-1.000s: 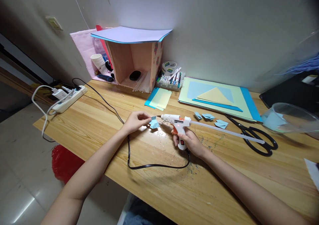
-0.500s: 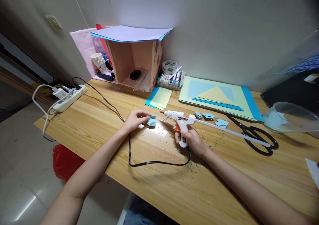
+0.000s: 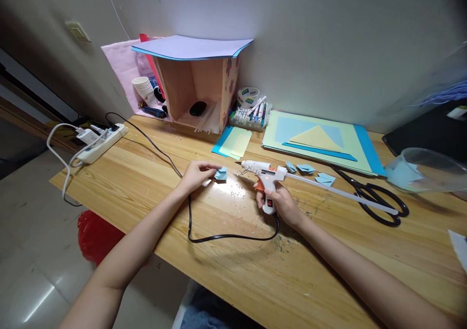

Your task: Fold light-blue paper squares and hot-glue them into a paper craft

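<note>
My left hand [image 3: 197, 173] pinches a small folded light-blue paper piece [image 3: 221, 174] that rests low on the wooden table [image 3: 233, 251]. A white and orange hot glue gun [image 3: 263, 174] is gripped by its handle in my right hand [image 3: 281, 204], a little right of the paper. Its nozzle points left toward the paper with a small gap between them. A long clear glue stick [image 3: 339, 193] sticks out of its back to the right. The gun's black cord [image 3: 222, 235] loops across the table in front of my arms.
Several small blue folded pieces [image 3: 310, 172] and black scissors [image 3: 379, 200] lie to the right. Stacked coloured paper sheets [image 3: 321, 142], a marker box [image 3: 251, 115], tape and a cardboard box [image 3: 199, 91] line the wall. A power strip [image 3: 100, 142] sits far left, a clear bowl [image 3: 426, 168] far right.
The glue gun has drawn back to the right, away from the paper piece. My left hand has lowered the paper toward the table.
</note>
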Demonstrator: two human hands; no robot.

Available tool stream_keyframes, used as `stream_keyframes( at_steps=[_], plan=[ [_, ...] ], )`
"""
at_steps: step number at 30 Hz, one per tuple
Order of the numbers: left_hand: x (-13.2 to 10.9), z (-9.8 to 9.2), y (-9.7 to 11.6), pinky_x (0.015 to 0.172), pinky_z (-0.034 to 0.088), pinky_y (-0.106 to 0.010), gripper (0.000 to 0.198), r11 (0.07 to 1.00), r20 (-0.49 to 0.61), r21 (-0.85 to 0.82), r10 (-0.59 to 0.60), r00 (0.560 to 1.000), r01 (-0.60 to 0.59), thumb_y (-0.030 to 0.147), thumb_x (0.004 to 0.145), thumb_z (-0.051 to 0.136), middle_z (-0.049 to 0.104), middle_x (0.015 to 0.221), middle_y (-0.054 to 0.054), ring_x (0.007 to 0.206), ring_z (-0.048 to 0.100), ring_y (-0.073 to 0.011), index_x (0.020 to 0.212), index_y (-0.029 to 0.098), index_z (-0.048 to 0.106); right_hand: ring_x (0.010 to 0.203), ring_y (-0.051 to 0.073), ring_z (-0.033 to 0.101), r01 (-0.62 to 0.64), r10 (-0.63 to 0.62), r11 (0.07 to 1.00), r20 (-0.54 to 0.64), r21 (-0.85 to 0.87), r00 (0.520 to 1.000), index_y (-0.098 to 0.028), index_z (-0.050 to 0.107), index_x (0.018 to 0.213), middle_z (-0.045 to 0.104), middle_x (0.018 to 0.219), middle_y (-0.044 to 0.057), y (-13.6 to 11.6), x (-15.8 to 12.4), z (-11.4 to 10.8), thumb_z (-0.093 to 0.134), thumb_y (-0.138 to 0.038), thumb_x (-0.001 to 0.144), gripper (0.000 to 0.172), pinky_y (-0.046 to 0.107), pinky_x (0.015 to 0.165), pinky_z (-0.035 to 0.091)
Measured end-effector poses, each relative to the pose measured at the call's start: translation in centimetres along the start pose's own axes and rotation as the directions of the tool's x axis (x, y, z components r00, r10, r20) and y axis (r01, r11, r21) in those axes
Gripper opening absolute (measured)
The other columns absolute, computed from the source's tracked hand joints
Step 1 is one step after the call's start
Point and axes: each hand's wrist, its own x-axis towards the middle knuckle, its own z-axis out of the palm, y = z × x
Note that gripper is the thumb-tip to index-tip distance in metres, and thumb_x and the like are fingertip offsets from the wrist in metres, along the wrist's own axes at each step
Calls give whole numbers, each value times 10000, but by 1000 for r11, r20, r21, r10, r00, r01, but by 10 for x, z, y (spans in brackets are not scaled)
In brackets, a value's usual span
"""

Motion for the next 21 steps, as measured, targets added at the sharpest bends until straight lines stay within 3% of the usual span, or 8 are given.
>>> stream_keyframes(
  at_steps=[8, 13, 21],
  plan=[
    [-1, -1, -2, 706, 534, -279, 276, 997, -6, 51, 63, 998, -63, 273, 655, 664, 720, 844, -118, 776, 672, -201, 851, 87, 718, 481, 114, 463, 17, -17, 999, 4, -35, 1000, -150, 473, 911, 556, 558, -5, 1, -1, -1, 427, -444, 804, 317, 252, 495, 361],
    [-1, -2, -3, 680, 532, -285, 307, 996, -35, 61, 74, 997, -72, 346, 643, 701, 717, 808, -113, 730, 665, -192, 818, 93, 709, 484, 116, 464, 20, -20, 999, 9, -31, 1000, -151, 475, 916, 555, 563, -6, 3, 0, -1, 423, -447, 814, 317, 252, 493, 360],
    [3, -3, -6, 672, 518, -268, 318, 997, -63, 63, 55, 996, -51, 314, 612, 721, 691, 783, -91, 675, 636, -148, 834, 91, 680, 481, 113, 463, 27, -27, 999, 10, -25, 1000, -146, 472, 927, 556, 560, -9, 3, 0, 0, 430, -447, 810, 325, 248, 491, 358]
  ],
)
